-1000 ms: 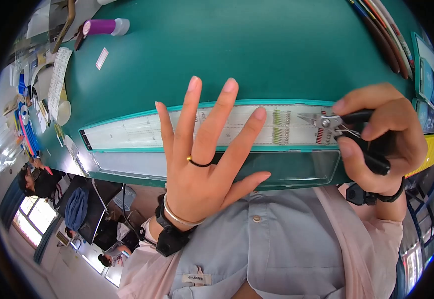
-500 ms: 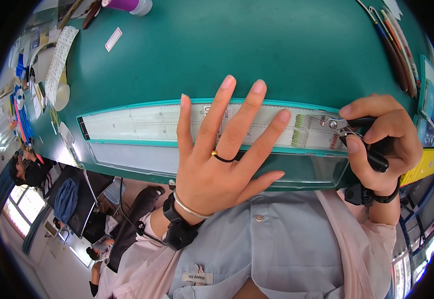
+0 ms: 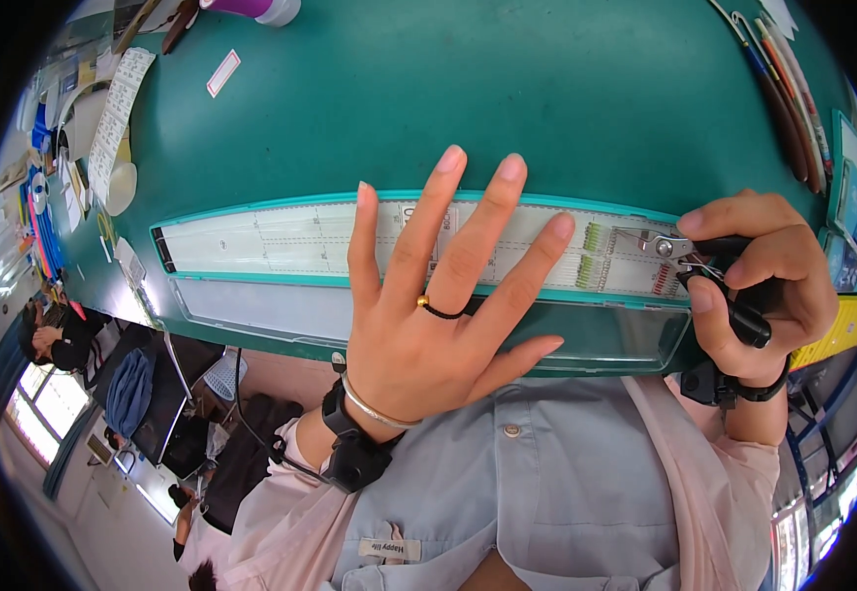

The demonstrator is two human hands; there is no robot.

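My left hand (image 3: 418, 335) lies with fingers spread across a long, narrow teal-edged case (image 3: 281, 244), nothing in its grip. At the case's right end, my right hand (image 3: 778, 261) is closed round the black handles of small metal pliers (image 3: 662, 246). Their jaws hover over or touch the case lining, just right of a row of thin green coil-like pieces (image 3: 586, 268); I cannot tell whether they pinch anything. Small red pieces (image 3: 664, 279) sit below the jaws. The clear lid (image 3: 271, 307) lies folded open toward me, partly behind my left hand.
The table top (image 3: 399, 89) is green. A small red-bordered label (image 3: 222, 73) lies at the far left, near a purple-and-white bottle (image 3: 251, 10). Pens and slim tools (image 3: 783, 98) lie at the far right. A yellow box (image 3: 837, 330) is beside my right wrist. People sit behind at the left.
My right hand and the pliers have shifted slightly to the right. My left hand stays nearly still over the case.
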